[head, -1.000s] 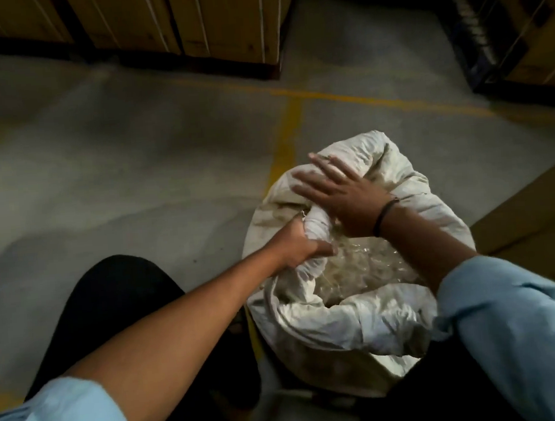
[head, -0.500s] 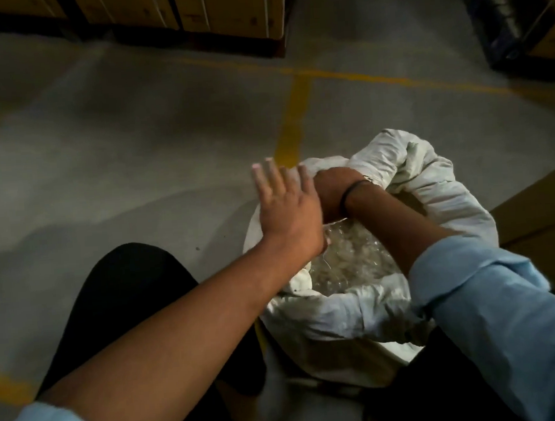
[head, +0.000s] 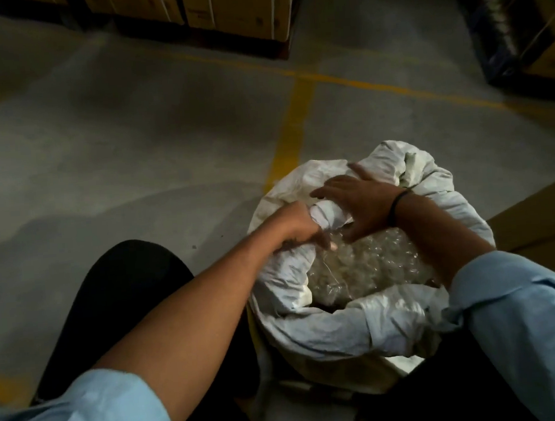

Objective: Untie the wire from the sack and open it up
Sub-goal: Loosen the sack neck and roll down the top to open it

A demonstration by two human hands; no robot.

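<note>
Head view shows your 2 hands working at the mouth of a white sack (head: 327,325) that stands on the concrete floor (head: 134,148) between your knees. The sack is already open: its rim is rolled down into a thick cuff all the way round, and inside you can see a clear plastic bag (head: 372,266) filled with pale, crinkled contents. No wire can be made out in this dim light.

Your left hand (head: 298,223) sits at the far left part of the rim, its grip closed on a bunched fold of the white sack cloth, thumb pointing down toward the plastic. Your right hand (head: 358,204) lies just beside it, touching the same rolled fold; the fingers are spread flat over the cloth and its grip is wide, holding nothing. A dark band (head: 397,205) circles that wrist. Both forearms are bare, with light blue sleeves (head: 523,318) pushed up.

Yellow lines (head: 293,130) cross on the floor beyond the sack. Cardboard boxes (head: 232,6) stand along the far edge, and a brown board (head: 539,221) lies at the right, just beside the sack. Your dark trouser leg (head: 121,303) shows at the left.
</note>
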